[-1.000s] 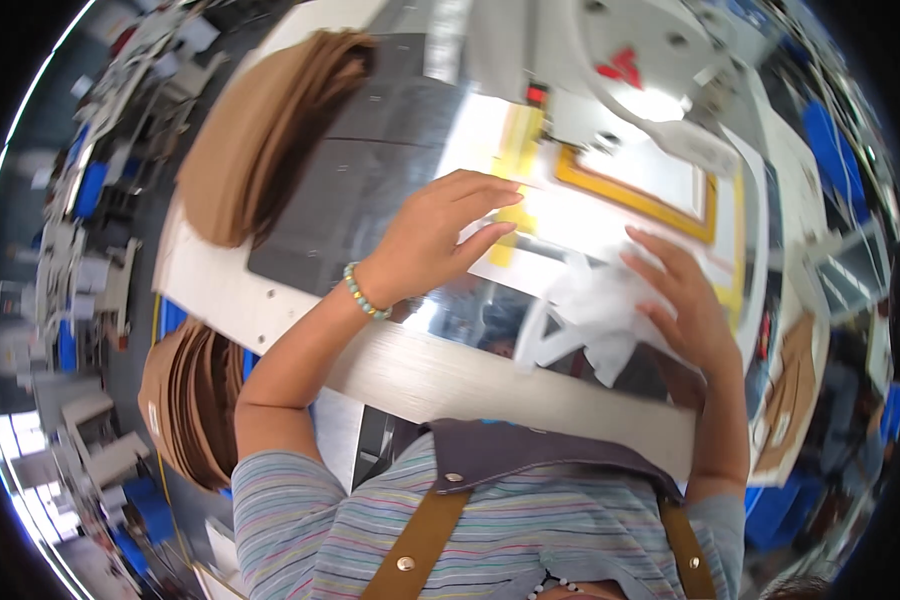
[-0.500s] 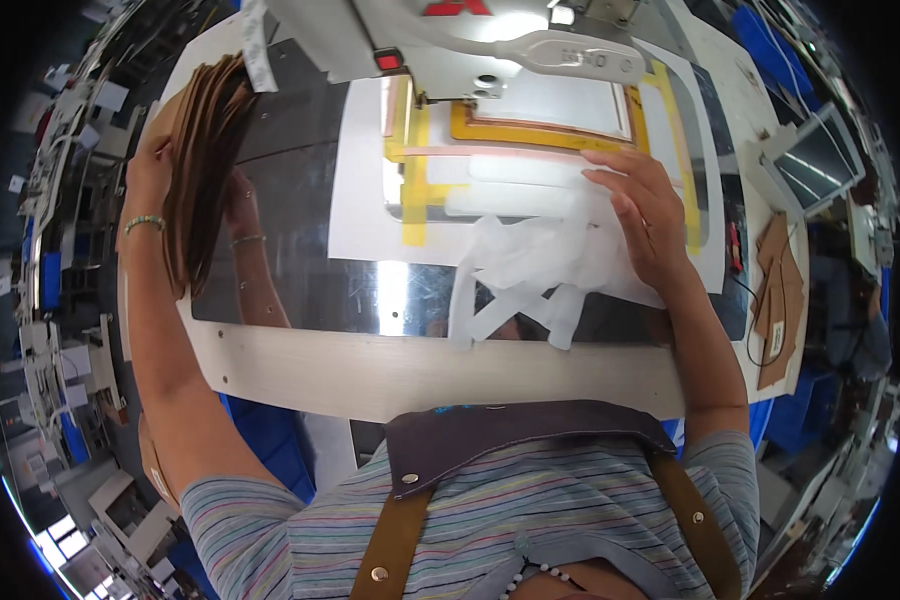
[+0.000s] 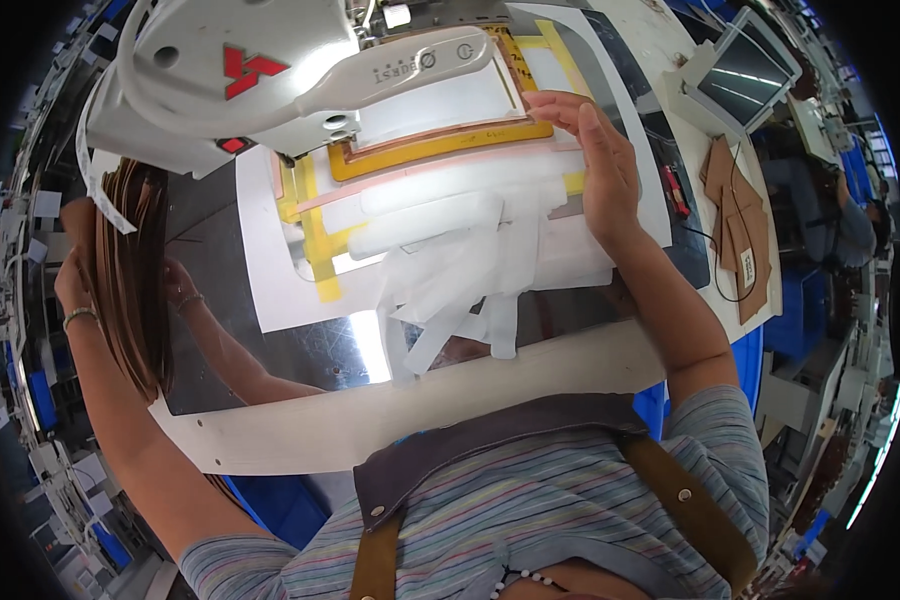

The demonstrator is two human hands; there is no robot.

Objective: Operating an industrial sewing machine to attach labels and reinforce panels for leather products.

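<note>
Left hand [image 3: 75,285]: against the left side of the brown stack [image 3: 130,285], at left; fingers partly hidden, grip I cannot tell. Right hand [image 3: 608,165]: empty, fingers extended, slightly curled, near the yellow frame's [image 3: 440,149] right end; contact unclear to me. White machine head [image 3: 185,85]: cut off at far edge, hiding the frame's far-left part.

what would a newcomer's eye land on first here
Probably the bulky white machine head at upper left, reaching over the work, with a yellow frame beside and partly beneath it. Next might come the loose heap of white strips in the middle, nearer the person than the frame. At far left, the left hand is against a thick brown stack, while the right hand is by the frame's right corner.
</note>
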